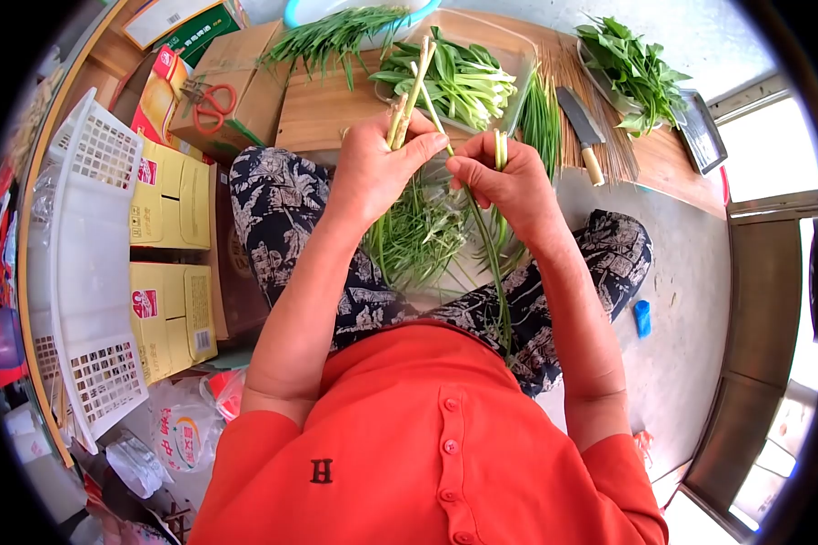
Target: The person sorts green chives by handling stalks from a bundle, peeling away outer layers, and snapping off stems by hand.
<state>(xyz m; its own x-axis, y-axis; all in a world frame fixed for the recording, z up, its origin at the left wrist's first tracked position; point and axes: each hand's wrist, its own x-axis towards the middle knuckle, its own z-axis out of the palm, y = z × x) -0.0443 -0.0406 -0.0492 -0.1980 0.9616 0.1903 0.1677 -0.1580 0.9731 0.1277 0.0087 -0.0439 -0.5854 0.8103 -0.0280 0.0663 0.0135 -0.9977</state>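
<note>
My left hand [382, 168] is closed around a few pale, thick stalk ends [413, 95] that point up and away from me. My right hand [509, 182] pinches long green stalks [489, 245], whose pale tips stick up between the fingers and whose thin ends hang toward my lap. One slim stalk runs between both hands. Below them, between my knees, lies a loose heap of thin green trimmings or leaves [418, 238]. Their kind is hard to make out.
Leafy greens with pale stems [463, 86], thin green stalks [541, 123], a knife [582, 127] and a dish of leaves [632, 73] are on the wooden table [318, 113]. Red scissors [214, 107] rest by a cardboard box [236, 73]. A white plastic basket [91, 263] stands left.
</note>
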